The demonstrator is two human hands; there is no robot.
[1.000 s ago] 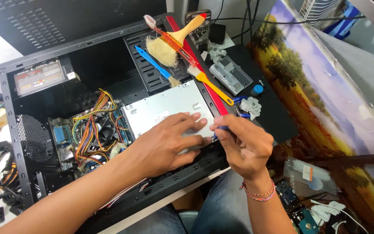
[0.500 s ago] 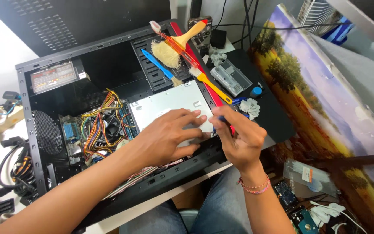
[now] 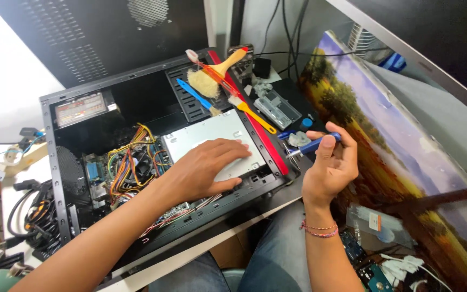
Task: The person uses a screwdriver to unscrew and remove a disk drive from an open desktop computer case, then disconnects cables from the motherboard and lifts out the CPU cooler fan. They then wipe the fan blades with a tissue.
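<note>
Head view: blue-handled screwdriver (image 3: pixel 314 145), clasped in right hand (image 3: pixel 328 165), tip clear of case. Left of it, left hand (image 3: pixel 206 170) flat on silver metal drive bay (image 3: pixel 212 138) seated in open black computer case (image 3: pixel 60 162). Beyond: wooden brush (image 3: pixel 214 75). Drive seated; side panel off.

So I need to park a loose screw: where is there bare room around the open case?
Bare white desk lies left of the computer case, above the cables. The case's right edge is crowded with brushes and parts; the left hand covers the drive, the right hand holds a screwdriver.
</note>
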